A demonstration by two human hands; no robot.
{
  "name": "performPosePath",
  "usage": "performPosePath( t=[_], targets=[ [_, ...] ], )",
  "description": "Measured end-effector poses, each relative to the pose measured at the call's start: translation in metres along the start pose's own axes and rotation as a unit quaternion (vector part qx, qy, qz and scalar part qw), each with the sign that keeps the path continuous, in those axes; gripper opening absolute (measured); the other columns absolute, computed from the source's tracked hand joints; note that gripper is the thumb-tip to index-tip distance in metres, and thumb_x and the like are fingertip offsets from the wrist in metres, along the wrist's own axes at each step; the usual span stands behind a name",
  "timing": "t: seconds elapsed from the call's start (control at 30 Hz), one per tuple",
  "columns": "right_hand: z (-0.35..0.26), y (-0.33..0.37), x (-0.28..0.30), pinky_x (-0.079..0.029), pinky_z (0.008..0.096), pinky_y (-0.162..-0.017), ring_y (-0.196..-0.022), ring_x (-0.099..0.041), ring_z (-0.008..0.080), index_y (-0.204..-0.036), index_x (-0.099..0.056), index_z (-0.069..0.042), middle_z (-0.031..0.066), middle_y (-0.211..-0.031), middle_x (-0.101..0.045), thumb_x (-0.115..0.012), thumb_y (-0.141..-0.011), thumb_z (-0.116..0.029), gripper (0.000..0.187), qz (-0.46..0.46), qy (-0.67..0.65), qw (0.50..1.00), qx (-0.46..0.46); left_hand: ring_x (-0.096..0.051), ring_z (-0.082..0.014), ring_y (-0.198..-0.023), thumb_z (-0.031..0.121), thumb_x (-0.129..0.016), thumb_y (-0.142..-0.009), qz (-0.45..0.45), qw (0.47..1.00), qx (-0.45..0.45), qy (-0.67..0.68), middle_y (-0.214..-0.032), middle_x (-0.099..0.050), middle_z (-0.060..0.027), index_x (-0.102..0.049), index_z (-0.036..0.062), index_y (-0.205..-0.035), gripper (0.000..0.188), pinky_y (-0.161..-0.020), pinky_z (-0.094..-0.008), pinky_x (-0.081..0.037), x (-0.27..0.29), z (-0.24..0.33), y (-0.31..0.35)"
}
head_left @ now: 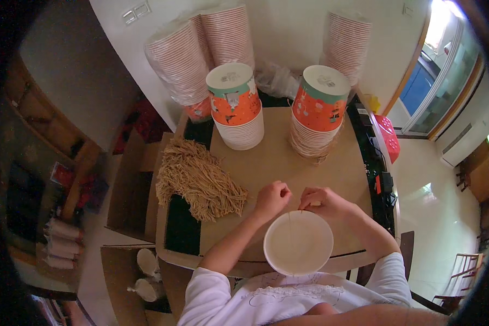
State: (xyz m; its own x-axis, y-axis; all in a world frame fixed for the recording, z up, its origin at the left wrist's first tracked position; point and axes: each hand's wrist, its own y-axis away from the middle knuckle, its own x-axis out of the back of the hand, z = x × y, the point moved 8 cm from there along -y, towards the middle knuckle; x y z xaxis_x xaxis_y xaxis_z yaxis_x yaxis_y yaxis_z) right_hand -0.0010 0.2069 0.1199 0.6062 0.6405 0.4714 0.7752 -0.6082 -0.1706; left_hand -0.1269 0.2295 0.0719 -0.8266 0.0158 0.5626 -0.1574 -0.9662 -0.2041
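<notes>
A white paper bucket (298, 247) rests at the table's near edge against my shirt, its open mouth facing up. One thin pale cord (290, 225) hangs down inside it from the far rim. My right hand (326, 202) pinches at that far rim, its fingertips touching the edge; what lies between them is too small to name. Just beyond the rim and to the left, my left hand (273, 199) is closed, thumb against curled fingers, with its contents hidden. A thick bundle of tan twine cords (201, 179) lies left of my left hand.
Two stacks of upside-down paper buckets, a left stack (236, 108) and a right stack (320, 111), have orange and green printed tops. Plastic-wrapped stacks (228, 35) stand against the wall. Black power strips (377, 174) line the table's right edge. Open cardboard boxes (127, 255) sit at left.
</notes>
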Motion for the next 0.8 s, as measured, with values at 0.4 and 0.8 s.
performPosePath(
  t=[0.4,0.8],
  targets=[
    [-0.01,0.045,0.04,-0.048,0.0401,-0.066,-0.077,-0.058,0.0293,-0.081,-0.058,-0.007,0.0095,-0.081,-0.057,-0.06,-0.074,-0.013,0.009,-0.022,0.298,0.947,-0.118,-0.06,-0.0197,-0.061,0.012,-0.061,-0.076,0.07,0.997,0.042,0.0,-0.065,-0.059,-0.0083,-0.054,0.0048,-0.076,0.011,-0.056,-0.0327,-0.046,0.073,-0.02,0.011],
    [0.024,0.067,0.032,-0.048,0.0369,-0.068,-0.076,-0.06,0.028,-0.094,-0.06,-0.005,0.0123,-0.083,-0.061,-0.053,-0.082,-0.015,0.016,0.001,0.218,0.964,-0.154,-0.06,-0.0158,-0.069,0.012,-0.059,-0.082,-0.012,0.812,0.305,0.498,-0.075,-0.061,-0.0047,-0.056,0.0058,-0.084,0.006,-0.064,-0.0313,-0.051,0.035,-0.076,0.026]
  ],
)
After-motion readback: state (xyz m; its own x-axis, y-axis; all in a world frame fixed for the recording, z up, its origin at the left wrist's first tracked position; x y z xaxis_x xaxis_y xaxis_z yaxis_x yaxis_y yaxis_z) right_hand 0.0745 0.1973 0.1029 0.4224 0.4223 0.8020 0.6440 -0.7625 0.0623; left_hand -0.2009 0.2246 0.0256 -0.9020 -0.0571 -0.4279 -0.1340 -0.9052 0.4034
